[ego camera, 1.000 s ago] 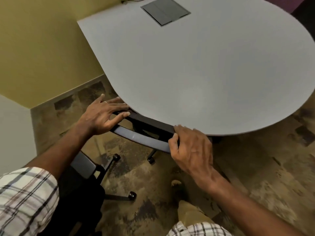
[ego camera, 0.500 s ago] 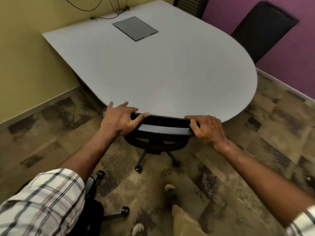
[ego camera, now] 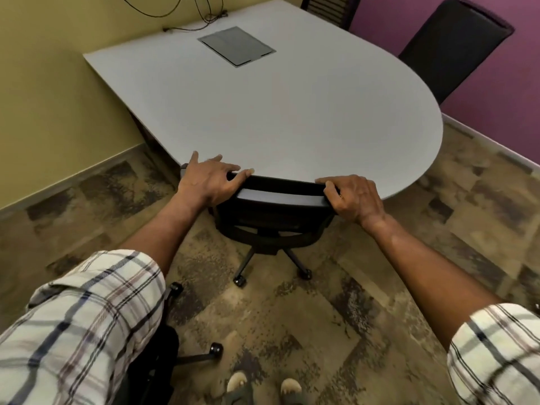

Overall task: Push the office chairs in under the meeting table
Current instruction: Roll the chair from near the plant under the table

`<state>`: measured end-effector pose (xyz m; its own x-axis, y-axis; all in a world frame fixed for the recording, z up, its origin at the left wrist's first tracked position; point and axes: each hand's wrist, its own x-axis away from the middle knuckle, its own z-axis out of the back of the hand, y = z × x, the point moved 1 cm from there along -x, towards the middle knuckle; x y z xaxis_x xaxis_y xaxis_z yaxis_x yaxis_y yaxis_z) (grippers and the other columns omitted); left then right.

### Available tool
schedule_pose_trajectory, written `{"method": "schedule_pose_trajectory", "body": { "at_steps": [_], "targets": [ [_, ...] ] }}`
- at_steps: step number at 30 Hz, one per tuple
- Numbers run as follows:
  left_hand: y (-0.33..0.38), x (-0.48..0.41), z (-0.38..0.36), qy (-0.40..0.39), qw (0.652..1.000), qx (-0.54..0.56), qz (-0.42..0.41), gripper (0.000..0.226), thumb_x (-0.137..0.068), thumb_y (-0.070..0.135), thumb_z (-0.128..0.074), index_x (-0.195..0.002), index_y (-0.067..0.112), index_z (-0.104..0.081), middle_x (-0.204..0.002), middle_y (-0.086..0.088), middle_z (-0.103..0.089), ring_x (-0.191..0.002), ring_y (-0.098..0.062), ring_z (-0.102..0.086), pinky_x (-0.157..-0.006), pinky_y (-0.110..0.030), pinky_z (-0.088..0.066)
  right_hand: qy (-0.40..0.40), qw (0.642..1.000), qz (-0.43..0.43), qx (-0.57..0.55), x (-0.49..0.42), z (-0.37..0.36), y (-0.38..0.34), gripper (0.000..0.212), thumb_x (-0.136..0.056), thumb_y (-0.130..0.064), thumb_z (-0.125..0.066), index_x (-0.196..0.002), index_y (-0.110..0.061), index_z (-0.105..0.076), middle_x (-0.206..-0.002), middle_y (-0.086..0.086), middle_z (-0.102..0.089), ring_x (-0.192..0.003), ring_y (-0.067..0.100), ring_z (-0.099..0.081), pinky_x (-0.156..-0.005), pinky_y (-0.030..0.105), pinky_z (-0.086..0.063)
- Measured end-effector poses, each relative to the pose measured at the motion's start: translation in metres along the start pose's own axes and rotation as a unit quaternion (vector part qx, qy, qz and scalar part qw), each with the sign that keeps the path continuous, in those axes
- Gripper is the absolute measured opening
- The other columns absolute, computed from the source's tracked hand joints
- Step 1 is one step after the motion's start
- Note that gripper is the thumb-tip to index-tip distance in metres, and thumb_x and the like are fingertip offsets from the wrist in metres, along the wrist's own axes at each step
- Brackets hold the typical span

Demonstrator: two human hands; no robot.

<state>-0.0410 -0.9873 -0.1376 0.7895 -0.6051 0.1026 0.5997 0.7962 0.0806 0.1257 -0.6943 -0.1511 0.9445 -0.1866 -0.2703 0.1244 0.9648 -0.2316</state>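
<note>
A person's left hand [ego camera: 209,182] and right hand [ego camera: 352,197] curl their fingers around a chair [ego camera: 277,211] backrest's top corners, steering it squarely under the table [ego camera: 263,106].

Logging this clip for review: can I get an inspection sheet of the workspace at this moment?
Surface: grey meeting table, bare apart from an inset hatch.
Job's things: black office chair, backrest top at the table edge; two more chairs on the far side.
Clutter: another chair's base by the person's left leg.
Grip: left hand and right hand both on the backrest top.
Cables: wires on the yellow wall.
Surroundings: patterned carpet, purple wall.
</note>
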Motion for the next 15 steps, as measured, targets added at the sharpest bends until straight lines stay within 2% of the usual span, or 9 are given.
{"method": "schedule_pose_trajectory", "body": {
  "at_steps": [2, 3, 4, 5, 6, 9, 11, 13, 15],
  "targets": [
    [0.001, 0.006, 0.001, -0.011, 1.0, -0.008, 0.007, 0.09, -0.097, 0.077, -0.004, -0.149, 0.024, -0.055, -0.155, -0.004, -0.053, -0.155, -0.022, -0.03, -0.126, -0.063, -0.007, 0.006, 1.0, 0.005, 0.017, 0.004, -0.002, -0.004, 0.046, -0.097, -0.041, -0.033, -0.101, -0.029, -0.077, -0.087, 0.0, -0.076, -0.072, 0.022, -0.066, -0.056, 0.013, -0.029],
    [0.004, 0.013, 0.002, -0.012, 1.0, -0.016, 0.019, 0.09, -0.099, 0.076, -0.004, -0.152, 0.02, -0.05, -0.16, -0.005, -0.047, -0.156, -0.023, -0.027, -0.126, -0.062, -0.007, 0.01, 1.0, 0.005, 0.02, 0.01, -0.002, -0.006, 0.047, -0.098, -0.04, -0.031, -0.101, -0.028, -0.077, -0.088, 0.001, -0.076, -0.074, 0.023, -0.065, -0.057, 0.017, -0.035],
    [0.008, 0.02, 0.003, -0.007, 0.999, -0.023, 0.036, 0.091, -0.099, 0.075, -0.004, -0.155, 0.016, -0.044, -0.164, -0.008, -0.04, -0.157, -0.024, -0.024, -0.126, -0.062, -0.008, 0.013, 1.0, 0.003, 0.019, 0.015, -0.002, -0.008, 0.049, -0.098, -0.039, -0.03, -0.103, -0.025, -0.077, -0.093, 0.004, -0.077, -0.077, 0.024, -0.066, -0.064, 0.023, -0.045],
    [0.014, 0.03, 0.005, 0.003, 0.998, -0.024, 0.056, 0.094, -0.099, 0.077, -0.004, -0.158, 0.012, -0.038, -0.166, -0.01, -0.035, -0.157, -0.025, -0.022, -0.127, -0.06, -0.009, 0.012, 1.0, -0.003, 0.01, 0.02, -0.001, -0.011, 0.051, -0.099, -0.038, -0.029, -0.107, -0.02, -0.076, -0.101, 0.006, -0.077, -0.084, 0.026, -0.067, -0.078, 0.033, -0.051],
    [0.021, 0.042, 0.008, 0.014, 0.997, -0.021, 0.074, 0.096, -0.098, 0.078, -0.004, -0.159, 0.009, -0.033, -0.168, -0.012, -0.03, -0.158, -0.026, -0.02, -0.127, -0.059, -0.01, 0.008, 1.0, -0.011, 0.0, 0.025, 0.0, -0.012, 0.052, -0.1, -0.037, -0.028, -0.114, -0.016, -0.073, -0.109, 0.009, -0.075, -0.093, 0.028, -0.067, -0.093, 0.04, -0.05],
    [0.043, 0.079, 0.01, 0.037, 0.996, -0.018, 0.082, 0.092, -0.101, 0.073, -0.008, -0.161, 0.005, -0.027, -0.169, -0.015, -0.026, -0.158, -0.027, -0.019, -0.128, -0.055, -0.014, -0.018, 0.999, -0.028, 0.007, 0.037, 0.003, -0.011, 0.054, -0.104, -0.038, -0.024, -0.137, -0.009, -0.054, -0.136, 0.014, -0.06, -0.126, 0.031, -0.055, -0.117, 0.046, -0.034],
    [0.055, 0.111, 0.01, 0.049, 0.994, -0.007, 0.092, 0.087, -0.104, 0.068, -0.009, -0.162, 0.006, -0.023, -0.17, -0.014, -0.022, -0.159, -0.025, -0.015, -0.129, -0.052, -0.012, -0.027, 0.999, -0.033, 0.009, 0.05, 0.007, -0.014, 0.057, -0.106, -0.038, -0.022, -0.152, -0.007, -0.037, -0.158, 0.014, -0.04, -0.148, 0.029, -0.034, -0.126, 0.044, -0.018],
    [0.062, 0.135, 0.007, 0.051, 0.993, 0.004, 0.103, 0.086, -0.104, 0.068, -0.008, -0.163, 0.007, -0.021, -0.171, -0.012, -0.019, -0.16, -0.023, -0.012, -0.13, -0.05, -0.009, -0.03, 0.998, -0.052, 0.002, 0.057, 0.009, -0.018, 0.062, -0.106, -0.041, -0.017, -0.158, -0.007, -0.026, -0.166, 0.012, -0.025, -0.155, 0.025, -0.019, -0.128, 0.043, -0.01],
    [0.07, 0.16, 0.004, 0.061, 0.992, -0.001, 0.112, 0.087, -0.103, 0.069, -0.006, -0.164, 0.007, -0.02, -0.172, -0.012, -0.018, -0.16, -0.023, -0.01, -0.13, -0.049, -0.008, -0.022, 0.998, -0.056, -0.017, 0.066, 0.015, -0.024, 0.066, -0.104, -0.043, -0.014, -0.159, -0.006, -0.022, -0.167, 0.012, -0.02, -0.156, 0.024, -0.014, -0.128, 0.042, -0.007]
  ]
}}
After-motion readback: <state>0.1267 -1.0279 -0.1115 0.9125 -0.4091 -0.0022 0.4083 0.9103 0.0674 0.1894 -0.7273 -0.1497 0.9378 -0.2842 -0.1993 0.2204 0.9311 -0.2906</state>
